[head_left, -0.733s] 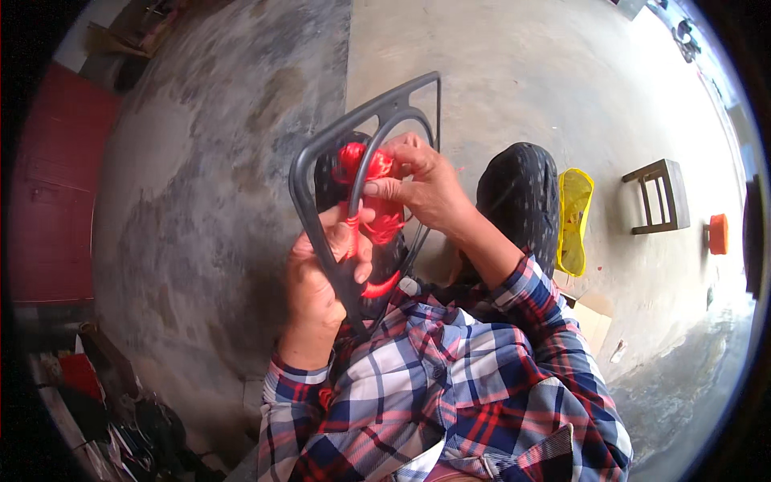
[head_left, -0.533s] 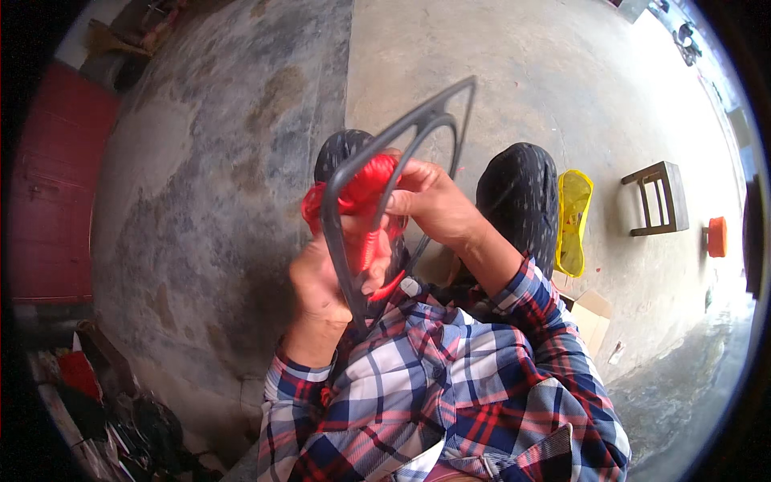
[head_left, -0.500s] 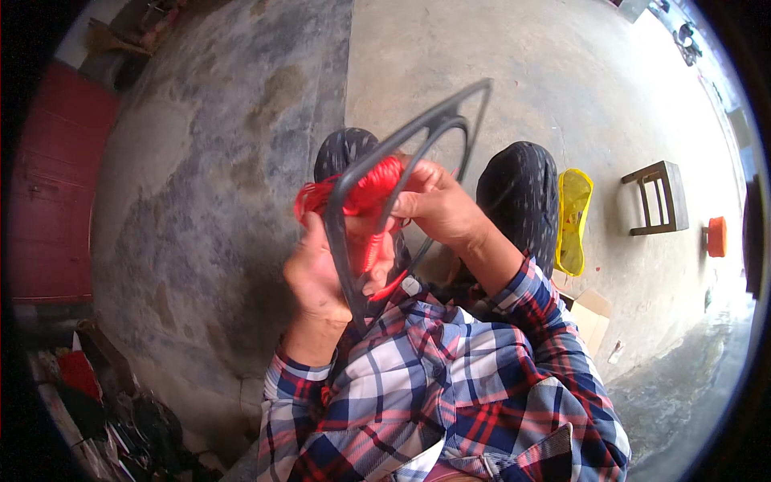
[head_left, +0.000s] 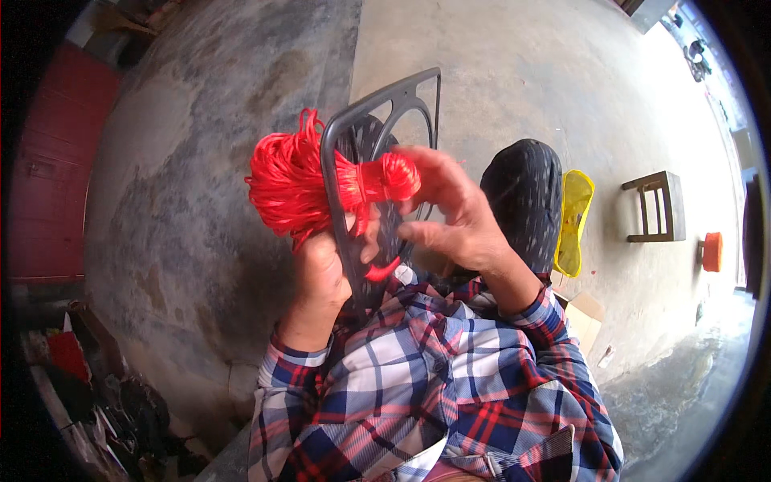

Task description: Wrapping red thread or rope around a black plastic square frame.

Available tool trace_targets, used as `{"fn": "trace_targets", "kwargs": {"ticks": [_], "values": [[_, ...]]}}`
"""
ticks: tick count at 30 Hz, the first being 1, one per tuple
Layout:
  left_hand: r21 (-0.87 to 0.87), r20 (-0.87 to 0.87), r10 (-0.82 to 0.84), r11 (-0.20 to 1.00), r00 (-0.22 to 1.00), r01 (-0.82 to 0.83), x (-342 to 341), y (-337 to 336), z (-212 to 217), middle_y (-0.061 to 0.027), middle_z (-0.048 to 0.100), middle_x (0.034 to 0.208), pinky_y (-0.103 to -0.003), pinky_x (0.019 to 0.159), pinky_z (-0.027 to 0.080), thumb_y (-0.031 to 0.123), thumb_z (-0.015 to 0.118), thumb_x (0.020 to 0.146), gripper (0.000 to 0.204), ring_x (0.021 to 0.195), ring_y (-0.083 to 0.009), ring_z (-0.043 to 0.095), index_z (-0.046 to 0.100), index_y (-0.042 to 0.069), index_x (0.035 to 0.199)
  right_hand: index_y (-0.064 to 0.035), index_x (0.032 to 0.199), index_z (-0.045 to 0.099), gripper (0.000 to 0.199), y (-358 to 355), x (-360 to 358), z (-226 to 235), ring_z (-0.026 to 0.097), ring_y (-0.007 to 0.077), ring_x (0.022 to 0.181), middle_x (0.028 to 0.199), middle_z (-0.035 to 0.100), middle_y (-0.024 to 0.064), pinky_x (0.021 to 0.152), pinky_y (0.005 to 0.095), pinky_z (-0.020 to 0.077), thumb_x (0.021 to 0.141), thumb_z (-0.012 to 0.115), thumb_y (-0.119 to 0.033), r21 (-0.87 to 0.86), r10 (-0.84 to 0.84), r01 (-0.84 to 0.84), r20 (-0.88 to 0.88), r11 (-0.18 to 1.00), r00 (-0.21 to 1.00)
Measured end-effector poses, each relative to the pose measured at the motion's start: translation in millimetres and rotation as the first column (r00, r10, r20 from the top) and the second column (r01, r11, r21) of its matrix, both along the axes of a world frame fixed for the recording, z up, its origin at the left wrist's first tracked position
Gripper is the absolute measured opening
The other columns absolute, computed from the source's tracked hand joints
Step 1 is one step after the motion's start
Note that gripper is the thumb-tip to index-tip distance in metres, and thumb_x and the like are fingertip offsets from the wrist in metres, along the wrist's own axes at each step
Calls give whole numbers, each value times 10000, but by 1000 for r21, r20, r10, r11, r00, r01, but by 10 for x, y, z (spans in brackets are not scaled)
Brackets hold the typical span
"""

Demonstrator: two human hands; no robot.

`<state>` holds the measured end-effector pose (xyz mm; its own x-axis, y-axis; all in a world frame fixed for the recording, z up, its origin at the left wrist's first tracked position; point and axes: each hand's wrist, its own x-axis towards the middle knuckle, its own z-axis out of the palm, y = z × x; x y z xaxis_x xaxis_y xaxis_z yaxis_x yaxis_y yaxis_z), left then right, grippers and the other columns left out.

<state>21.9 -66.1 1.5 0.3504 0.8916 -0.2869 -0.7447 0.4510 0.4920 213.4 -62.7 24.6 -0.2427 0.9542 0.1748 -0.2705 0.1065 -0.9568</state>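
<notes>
A bundle of shiny red cord [head_left: 293, 189], bound near one end into a round knob, passes through a black frame [head_left: 331, 165] that has a ring-shaped inner part. My left hand [head_left: 320, 269] is closed around the bundle's underside and the frame's near side; its fingertips show through the frame. Beside the knob, my right hand [head_left: 466, 217] is open, thumb and fingers apart. Whether its fingertips touch the knob I cannot tell. A strip of red [head_left: 383, 271] hangs below, near my lap.
My knees in dark patterned trousers [head_left: 522, 197] stand below the hands. To the right are a yellow mesh-like item [head_left: 573, 225], a cardboard piece [head_left: 584, 321], a dark stool [head_left: 666, 206] and an orange stool-like object [head_left: 711, 251]. Clutter [head_left: 120, 418] lies lower left; a red door [head_left: 52, 173] stands far left.
The red bundle has swung round, its loops now left and its bound knob facing my right hand. My right hand has opened from a pinch. The black frame has tilted more upright.
</notes>
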Motion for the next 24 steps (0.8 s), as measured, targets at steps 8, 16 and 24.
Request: {"fn": "trace_targets", "kwargs": {"ticks": [8,16,24], "values": [[86,-91,60,995,994,-53,82,-2,153,-181,610,956,-322,505,431,255,488,865,387,747,-251,576,550,-16,1135,-38,1265,452,524,49,45,152,519,213,1167,1196,558,87,1012,361,397,805,703,-37,35,-76,89,-283,995,956],[151,-54,176,974,983,-166,-150,123,46,-178,570,875,-278,429,405,327,448,929,370,624,-219,531,569,-15,1005,25,1201,513,474,-108,633,111,580,171,1034,1088,620,99,909,300,433,860,692,-252,257,-329,266,245,929,912],[40,-25,-96,995,995,97,-266,213,12,-139,533,620,-252,390,348,313,456,953,336,453,-161,450,613,16,963,4,1065,548,507,-64,493,-283,596,163,731,803,629,123,669,306,479,806,740,-387,127,-159,114,442,985,883]]}}
